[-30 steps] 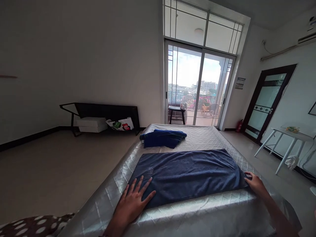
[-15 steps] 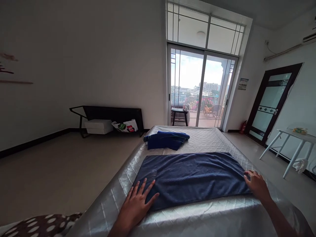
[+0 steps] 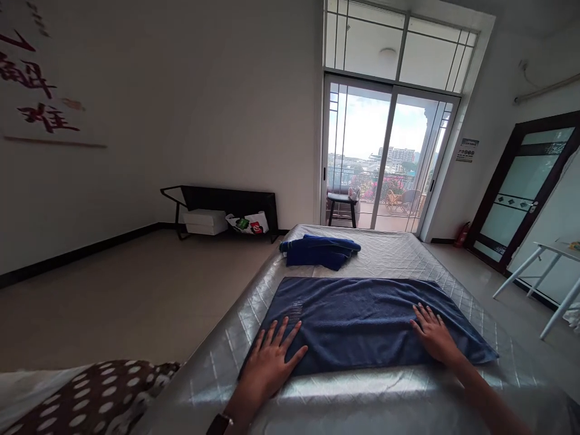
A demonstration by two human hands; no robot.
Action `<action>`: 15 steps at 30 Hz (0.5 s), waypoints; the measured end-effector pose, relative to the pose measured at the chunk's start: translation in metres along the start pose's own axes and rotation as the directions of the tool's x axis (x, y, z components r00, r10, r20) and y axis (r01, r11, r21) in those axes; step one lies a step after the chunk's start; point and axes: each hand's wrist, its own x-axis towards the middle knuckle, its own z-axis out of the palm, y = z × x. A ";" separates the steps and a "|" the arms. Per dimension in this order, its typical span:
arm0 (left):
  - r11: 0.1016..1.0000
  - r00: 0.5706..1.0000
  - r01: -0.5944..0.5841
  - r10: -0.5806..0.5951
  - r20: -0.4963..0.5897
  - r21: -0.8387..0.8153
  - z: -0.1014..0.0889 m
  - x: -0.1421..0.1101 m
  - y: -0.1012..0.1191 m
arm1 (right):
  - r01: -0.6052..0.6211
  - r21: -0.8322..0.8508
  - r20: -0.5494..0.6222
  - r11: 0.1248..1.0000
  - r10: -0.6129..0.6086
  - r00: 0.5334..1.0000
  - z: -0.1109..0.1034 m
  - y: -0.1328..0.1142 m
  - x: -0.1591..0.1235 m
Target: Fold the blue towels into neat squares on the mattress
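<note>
A dark blue towel [image 3: 357,320] lies spread on a silvery quilted mattress [image 3: 344,405], with a few soft wrinkles across it. On the towel's near left part rests my left hand [image 3: 272,356], fingers spread and palm down. My right hand [image 3: 432,332] lies flat on the right part of the towel, its fingers also apart. Beyond the towel, a brighter blue bunched cloth [image 3: 319,251] sits on the far end of the mattress.
A brown polka-dot cloth [image 3: 90,399] is at the lower left. Against the wall stands a black rack [image 3: 229,205] holding a white box [image 3: 205,222] and a printed bag [image 3: 248,223]. A white table [image 3: 562,249] is at the right, near a dark-framed door [image 3: 521,187].
My right hand has moved from the towel's right edge inward and flattened onto it. My left hand stays on the left part. The view has turned slightly left.
</note>
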 end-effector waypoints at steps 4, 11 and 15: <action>1.000 1.000 0.009 -0.009 -0.017 -0.010 0.002 0.000 0.000 | 0.176 0.078 0.024 0.981 -0.178 0.984 -0.015 -0.074 0.005; 0.999 0.999 0.036 -0.036 0.030 -0.021 -0.011 -0.004 0.007 | 0.345 0.164 0.088 0.924 -0.363 0.928 -0.012 -0.196 0.013; 0.999 0.999 0.028 -0.027 0.028 -0.046 -0.015 -0.006 0.009 | 0.366 0.177 0.144 0.913 -0.392 0.909 0.005 -0.211 0.014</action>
